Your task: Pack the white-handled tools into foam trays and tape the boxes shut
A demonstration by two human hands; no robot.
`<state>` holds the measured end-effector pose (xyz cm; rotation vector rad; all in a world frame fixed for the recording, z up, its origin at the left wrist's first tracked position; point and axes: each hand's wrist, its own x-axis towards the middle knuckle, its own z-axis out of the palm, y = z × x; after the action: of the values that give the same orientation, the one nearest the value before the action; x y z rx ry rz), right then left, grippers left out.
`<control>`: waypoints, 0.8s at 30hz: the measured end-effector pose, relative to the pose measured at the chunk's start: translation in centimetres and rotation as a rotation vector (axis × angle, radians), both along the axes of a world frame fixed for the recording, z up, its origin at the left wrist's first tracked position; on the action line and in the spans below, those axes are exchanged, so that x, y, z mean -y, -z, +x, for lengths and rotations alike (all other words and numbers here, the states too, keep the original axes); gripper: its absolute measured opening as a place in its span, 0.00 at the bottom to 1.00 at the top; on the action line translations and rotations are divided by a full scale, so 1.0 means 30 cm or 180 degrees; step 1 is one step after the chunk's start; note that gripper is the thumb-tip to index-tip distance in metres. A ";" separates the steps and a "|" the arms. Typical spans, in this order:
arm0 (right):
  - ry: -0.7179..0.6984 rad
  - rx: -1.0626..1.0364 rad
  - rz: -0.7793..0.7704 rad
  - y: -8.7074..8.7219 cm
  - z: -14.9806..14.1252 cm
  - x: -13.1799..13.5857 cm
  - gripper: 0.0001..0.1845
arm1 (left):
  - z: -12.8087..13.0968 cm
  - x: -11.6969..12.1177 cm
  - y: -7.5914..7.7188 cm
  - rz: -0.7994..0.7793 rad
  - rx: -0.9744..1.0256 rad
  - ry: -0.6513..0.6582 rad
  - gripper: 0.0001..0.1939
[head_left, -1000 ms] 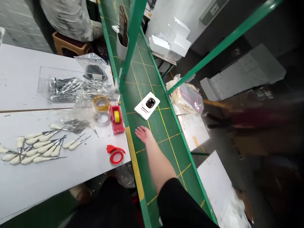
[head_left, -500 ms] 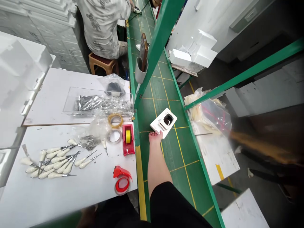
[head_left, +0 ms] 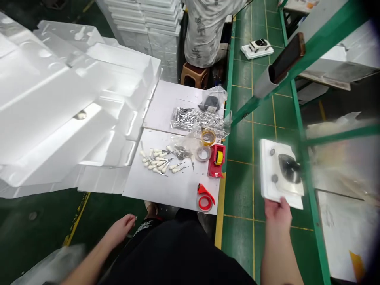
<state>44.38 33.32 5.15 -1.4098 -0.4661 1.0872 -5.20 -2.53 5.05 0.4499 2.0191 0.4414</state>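
My right hand (head_left: pixel 278 213) grips the near edge of a white foam tray (head_left: pixel 268 188), with the thumb on top. On that tray lies a white model car (head_left: pixel 289 174) with a dark roof, blurred by motion. The tray is over the green bench on the right. My left hand (head_left: pixel 123 227) hangs low beside my leg, over the floor. Its fingers are curled together, and a tiny pale speck shows at their tips, too small to name. Farther up the bench, another white model car (head_left: pixel 259 44) sits on its own foam tray (head_left: pixel 252 54).
White-handled awls (head_left: pixel 162 160) lie on the white table (head_left: pixel 178 188). Near them are tape rolls (head_left: pixel 203 153), a red tape dispenser (head_left: pixel 216 161) and a clear tray of metal parts (head_left: pixel 196 118). White foam boxes (head_left: pixel 97 103) pile up left. A green post (head_left: pixel 326 39) slants overhead. A co-worker (head_left: pixel 204 31) sits ahead.
My right hand has lifted the foam tray with the car off the bench. My view has swung left, bringing my left hand and the foam boxes into sight.
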 end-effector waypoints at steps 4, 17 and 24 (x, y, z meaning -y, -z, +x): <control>-0.0702 0.0383 -0.0438 -0.059 -0.045 0.421 0.21 | -0.120 -0.073 0.092 0.0409 0.0980 -0.0320 0.30; -0.3295 0.0852 -0.1607 0.273 -0.920 0.883 0.30 | -0.388 0.092 0.404 0.0731 0.1626 -0.1056 0.29; -0.3619 0.2289 -0.2076 0.401 -0.948 0.681 0.18 | -0.359 -0.013 0.572 0.0970 0.0696 -0.0938 0.22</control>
<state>15.93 12.90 -6.88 -2.1881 -1.6877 1.6774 -15.97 -2.14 -12.11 0.2720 1.8148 0.9474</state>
